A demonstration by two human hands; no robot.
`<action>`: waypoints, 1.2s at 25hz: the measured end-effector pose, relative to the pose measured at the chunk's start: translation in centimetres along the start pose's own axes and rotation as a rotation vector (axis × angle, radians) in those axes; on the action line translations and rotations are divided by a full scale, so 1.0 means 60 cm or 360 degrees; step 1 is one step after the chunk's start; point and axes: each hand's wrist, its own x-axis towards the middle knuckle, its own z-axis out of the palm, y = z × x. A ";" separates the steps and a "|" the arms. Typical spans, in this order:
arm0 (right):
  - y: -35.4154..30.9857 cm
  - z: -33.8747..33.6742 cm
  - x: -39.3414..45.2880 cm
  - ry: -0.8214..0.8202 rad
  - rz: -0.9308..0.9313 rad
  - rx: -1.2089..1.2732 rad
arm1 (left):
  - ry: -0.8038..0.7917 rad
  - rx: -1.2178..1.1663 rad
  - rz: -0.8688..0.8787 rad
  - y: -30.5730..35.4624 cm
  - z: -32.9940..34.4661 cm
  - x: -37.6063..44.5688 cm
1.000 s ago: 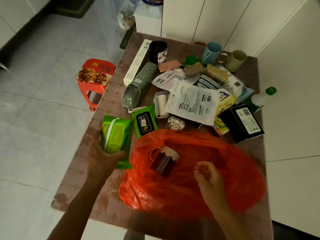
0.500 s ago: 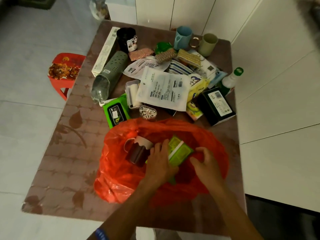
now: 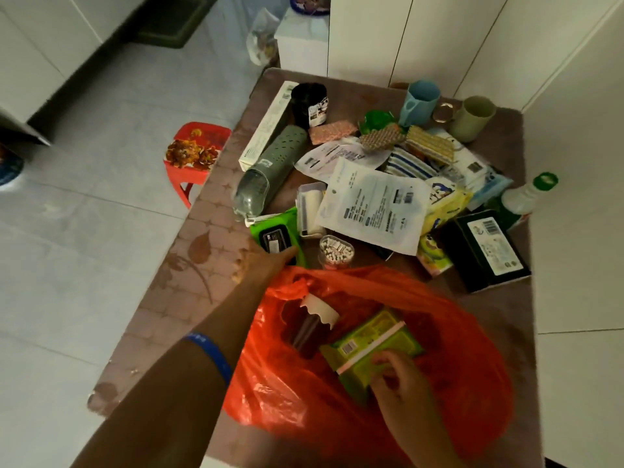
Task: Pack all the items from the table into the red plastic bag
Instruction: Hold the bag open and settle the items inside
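The red plastic bag (image 3: 280, 393) lies open at the table's near edge. Inside it are a brown mug with a white rim (image 3: 312, 324) and a large green wipes pack (image 3: 374, 342). My right hand (image 3: 396, 376) pinches that pack's near edge inside the bag. My left hand (image 3: 258, 265) reaches past the bag's far left corner. Its thumb lies over the near edge of a small green wipes pack with a black label (image 3: 275, 236), fingers curled at its side.
Many items crowd the far half of the table (image 3: 189, 265): a grey bottle (image 3: 270, 170), a long white box (image 3: 266, 123), white pouches (image 3: 374, 204), a pill tub (image 3: 336, 253), a black box (image 3: 486, 249), cups (image 3: 418, 101) and a green-capped bottle (image 3: 526, 194). A red stool (image 3: 194, 153) stands left.
My left hand let go of the large green pack in the bag and moved out to the small green pack. My right hand now holds the large pack.
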 end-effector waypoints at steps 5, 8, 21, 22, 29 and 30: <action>0.016 0.015 -0.019 -0.0009 -0.0107 -0.0135 | 0.0071 0.0094 -0.0031 0.010 0.042 0.031; 0.019 0.011 -0.036 -0.0130 -0.0105 -0.0164 | 0.0108 0.0057 0.0131 0.015 0.005 0.022; -0.031 -0.111 0.155 0.0215 0.0072 0.0923 | -0.0665 0.0320 0.1542 0.012 0.010 -0.237; -0.020 -0.111 0.145 0.0229 0.0111 0.0750 | -0.0734 0.0361 0.1435 0.029 0.042 -0.229; 0.078 -0.057 0.104 -0.0069 0.0605 0.0331 | -0.0897 0.0341 0.1261 0.083 0.132 -0.159; 0.085 -0.053 0.097 -0.0092 0.0606 0.0133 | -0.0955 0.0371 0.1239 0.080 0.138 -0.156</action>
